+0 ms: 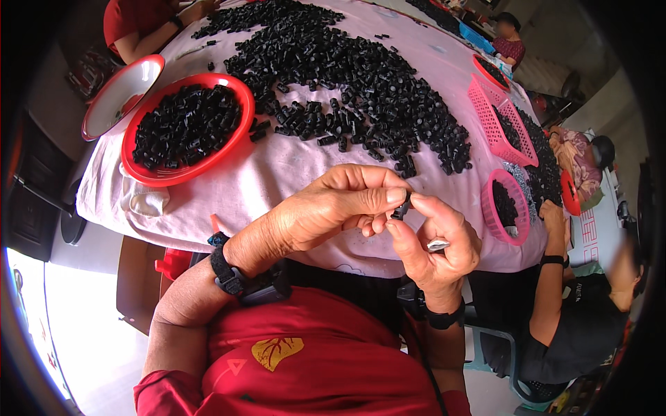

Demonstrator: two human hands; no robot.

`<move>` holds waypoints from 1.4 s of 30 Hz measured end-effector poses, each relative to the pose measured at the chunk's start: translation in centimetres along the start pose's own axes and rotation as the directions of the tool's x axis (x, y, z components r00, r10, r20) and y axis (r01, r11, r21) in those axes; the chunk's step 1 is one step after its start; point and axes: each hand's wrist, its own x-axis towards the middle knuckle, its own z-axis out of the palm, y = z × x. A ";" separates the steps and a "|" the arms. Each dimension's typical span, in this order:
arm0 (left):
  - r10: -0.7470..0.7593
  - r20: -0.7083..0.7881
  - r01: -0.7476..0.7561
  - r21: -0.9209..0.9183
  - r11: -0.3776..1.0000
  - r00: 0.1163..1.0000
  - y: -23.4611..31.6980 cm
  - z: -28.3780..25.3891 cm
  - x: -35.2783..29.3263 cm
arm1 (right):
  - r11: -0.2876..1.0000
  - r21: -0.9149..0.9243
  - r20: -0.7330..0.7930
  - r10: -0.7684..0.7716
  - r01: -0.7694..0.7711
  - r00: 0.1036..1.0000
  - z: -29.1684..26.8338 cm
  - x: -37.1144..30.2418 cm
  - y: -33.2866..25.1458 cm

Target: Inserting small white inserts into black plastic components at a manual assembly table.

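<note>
In front of my chest, over the table's near edge, my left hand (326, 208) pinches a small black cylindrical piece (400, 209) between thumb and forefinger. My right hand (444, 243) meets it from the other side, its thumb and forefinger tips at the piece. A small silvery object (438, 245) shows in the curl of my right fingers; its kind cannot be made out. Beyond both hands spreads a big heap of similar black pieces (347, 76). To the left, a red-rimmed basin (248, 104) holds many more of them.
A pink cloth (201, 208) covers the table. An empty white bowl with a red rim (104, 104) leans at far left. Pink baskets (525, 215) with black pieces stand at right. Another person (576, 326) sits at right; others (139, 28) work across the table.
</note>
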 end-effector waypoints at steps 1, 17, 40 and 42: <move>0.004 -0.005 -0.004 -0.006 1.000 1.000 -0.1 0.0 0.1 | 1.000 0.001 0.001 0.000 0.000 1.000 0.1 0.1 0.1; 0.003 -0.048 -0.005 -0.050 0.999 0.999 -0.3 0.0 0.1 | 0.990 -0.139 -0.032 -0.009 0.005 0.999 0.2 0.1 -0.2; 0.022 -0.105 -0.008 0.129 0.992 0.994 1.0 0.4 0.0 | 0.991 -0.081 -0.059 0.105 -0.110 0.993 0.5 -0.3 0.4; 0.048 -0.116 -0.024 0.204 0.979 0.992 1.0 0.5 0.0 | 0.988 -0.136 -0.049 0.066 -0.073 0.997 0.5 0.0 0.2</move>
